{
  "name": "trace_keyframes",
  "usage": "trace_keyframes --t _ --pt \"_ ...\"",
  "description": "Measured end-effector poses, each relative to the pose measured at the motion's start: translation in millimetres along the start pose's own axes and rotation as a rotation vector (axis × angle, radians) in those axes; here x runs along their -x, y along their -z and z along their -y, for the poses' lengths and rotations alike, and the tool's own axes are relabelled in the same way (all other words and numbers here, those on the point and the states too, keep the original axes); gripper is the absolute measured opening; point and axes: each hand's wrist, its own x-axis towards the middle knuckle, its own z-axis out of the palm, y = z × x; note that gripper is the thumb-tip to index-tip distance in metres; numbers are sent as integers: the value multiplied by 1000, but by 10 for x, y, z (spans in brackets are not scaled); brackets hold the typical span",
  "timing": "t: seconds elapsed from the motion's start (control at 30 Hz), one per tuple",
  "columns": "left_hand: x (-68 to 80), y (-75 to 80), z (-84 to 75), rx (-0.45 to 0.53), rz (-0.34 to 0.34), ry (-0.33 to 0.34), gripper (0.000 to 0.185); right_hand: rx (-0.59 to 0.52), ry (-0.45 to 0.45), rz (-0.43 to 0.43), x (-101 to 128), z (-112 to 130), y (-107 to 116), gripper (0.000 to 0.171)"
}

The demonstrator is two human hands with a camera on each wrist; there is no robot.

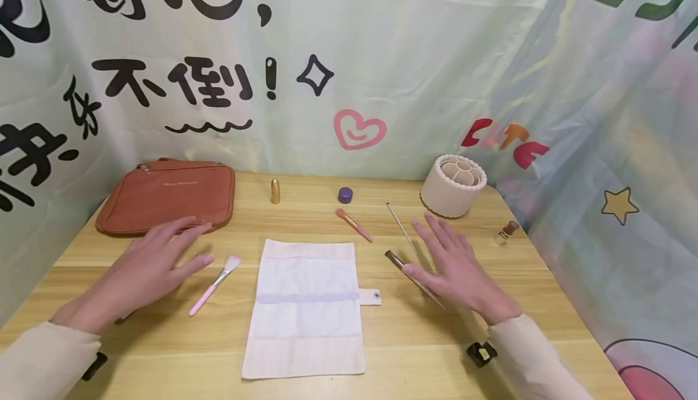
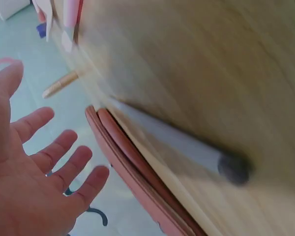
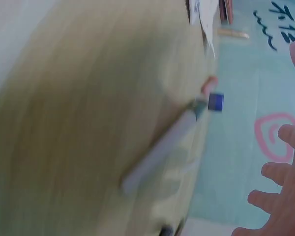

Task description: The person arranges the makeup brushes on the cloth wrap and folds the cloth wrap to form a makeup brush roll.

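My left hand [image 1: 155, 260] hovers flat and spread over the wooden table [image 1: 414, 345], between a brown zip pouch [image 1: 169, 194] and a pink-handled brush [image 1: 214, 285]; it holds nothing. In the left wrist view the left hand [image 2: 34, 172] shows straight fingers beside the pouch edge [image 2: 137, 177]. My right hand [image 1: 452, 260] is spread too, its palm over a dark-tipped brush [image 1: 394, 259]; whether it touches the brush is unclear. A white cloth brush roll [image 1: 305, 306] lies unrolled between both hands. In the blurred right wrist view only fingers [image 3: 275, 172] and a grey brush handle [image 3: 157, 155] show.
Behind the roll lie a gold lipstick tube [image 1: 275, 191], a small purple jar [image 1: 345, 194], a pink brush [image 1: 354, 225] and a thin stick [image 1: 400, 225]. A white ribbed holder [image 1: 452, 186] stands back right, a small brown-capped bottle [image 1: 507, 231] beside it. Printed curtains enclose the table.
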Motion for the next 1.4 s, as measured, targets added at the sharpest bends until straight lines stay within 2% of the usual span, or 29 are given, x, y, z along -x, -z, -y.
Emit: trace_keyframes --t 0.13,0.33,0.63,0.87,1.1,1.3,1.4 --pt "-34 -45 -73 17 16 -39 67 -20 42 48 -71 171 -100 92" --pt "-78 -135 -122 53 65 -63 55 -65 116 93 -111 365 -254 93" --pt "-94 -225 -164 140 190 -45 45 -132 215 245 -97 578 -458 96" --pt "-102 -221 -197 170 201 -45 39 -103 291 300 -102 648 -508 97" --pt "-95 -226 -185 194 189 -80 31 -62 302 357 -119 668 -550 98" --pt "-101 -217 -183 209 193 -81 29 -42 314 373 -119 681 -554 100" --pt "-124 -176 -215 259 200 -66 25 -22 322 379 -120 687 -547 101"
